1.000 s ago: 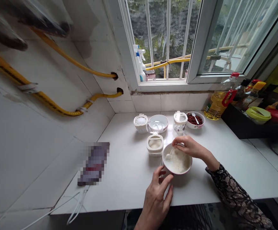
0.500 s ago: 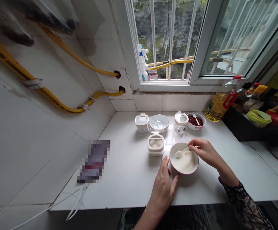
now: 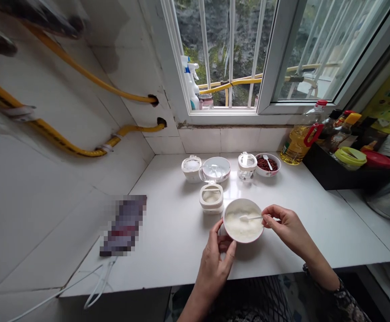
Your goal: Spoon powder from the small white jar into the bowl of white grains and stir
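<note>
A white bowl (image 3: 237,204) of pale powder (image 3: 243,232) sits near the counter's front. My left hand (image 3: 214,259) grips its lower left side, thumb at the near rim and fingers around the left. Pinched in my right hand (image 3: 289,229) at the right rim is a small white spoon (image 3: 254,218), its bowl end in the powder. Just behind stands a jar (image 3: 211,205) with its clear lid raised and pale contents inside. Farther back are a lidded jar (image 3: 191,172) with white contents, a white bowl (image 3: 226,166) and a clear jar (image 3: 247,173).
A bowl of small dark red pieces (image 3: 264,164) with a white spoon stands at the back. An oil bottle (image 3: 294,143) and a black rack (image 3: 325,172) of condiments line the right. A blurred-out dark object (image 3: 124,228) and white cable (image 3: 97,286) lie left.
The bowl has shifted left, closer to the open jar. My left hand now grips its side more firmly, and the spoon has swung to point left from the right rim. The view shifted slightly.
</note>
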A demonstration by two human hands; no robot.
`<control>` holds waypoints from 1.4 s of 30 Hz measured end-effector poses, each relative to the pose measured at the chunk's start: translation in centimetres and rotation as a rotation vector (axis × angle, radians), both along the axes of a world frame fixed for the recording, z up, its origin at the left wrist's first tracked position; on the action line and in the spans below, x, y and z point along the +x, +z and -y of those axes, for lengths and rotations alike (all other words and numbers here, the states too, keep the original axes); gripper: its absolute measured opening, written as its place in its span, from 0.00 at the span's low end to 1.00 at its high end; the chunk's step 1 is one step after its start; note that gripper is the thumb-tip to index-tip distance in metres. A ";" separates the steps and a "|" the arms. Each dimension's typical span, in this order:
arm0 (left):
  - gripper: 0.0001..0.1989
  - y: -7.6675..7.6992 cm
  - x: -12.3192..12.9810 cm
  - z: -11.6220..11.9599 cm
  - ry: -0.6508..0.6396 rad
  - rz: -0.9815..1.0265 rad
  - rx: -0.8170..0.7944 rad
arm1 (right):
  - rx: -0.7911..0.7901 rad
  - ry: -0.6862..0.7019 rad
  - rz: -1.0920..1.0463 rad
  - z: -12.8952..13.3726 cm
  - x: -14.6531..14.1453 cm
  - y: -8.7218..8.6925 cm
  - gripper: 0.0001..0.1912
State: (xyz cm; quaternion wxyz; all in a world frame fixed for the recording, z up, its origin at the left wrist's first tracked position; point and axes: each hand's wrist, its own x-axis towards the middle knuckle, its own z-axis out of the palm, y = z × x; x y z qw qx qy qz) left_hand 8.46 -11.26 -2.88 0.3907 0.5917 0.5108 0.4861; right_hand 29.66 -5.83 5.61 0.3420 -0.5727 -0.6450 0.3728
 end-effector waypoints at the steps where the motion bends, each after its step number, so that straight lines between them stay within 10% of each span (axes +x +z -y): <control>1: 0.27 0.1 0.0 0.1 -0.005 0.007 -0.018 | 0.008 0.002 0.016 0.1 -0.2 0.0 0.11; 18: 0.28 0.3 0.0 -1.9 0.049 0.212 -0.191 | 0.665 0.041 0.593 -3.2 -3.4 -1.2 0.09; 25: 0.33 0.6 0.8 -1.1 0.118 0.084 -0.158 | 0.551 0.248 0.362 -4.1 -4.1 -0.6 0.08; 32: 0.29 0.2 1.1 -1.3 0.102 0.123 -0.121 | 0.753 0.295 0.453 -4.5 -3.4 -0.5 0.10; 42: 0.24 1.0 -0.1 -2.0 0.164 -0.007 -0.062 | 0.460 0.241 0.287 -6.6 -2.7 0.3 0.07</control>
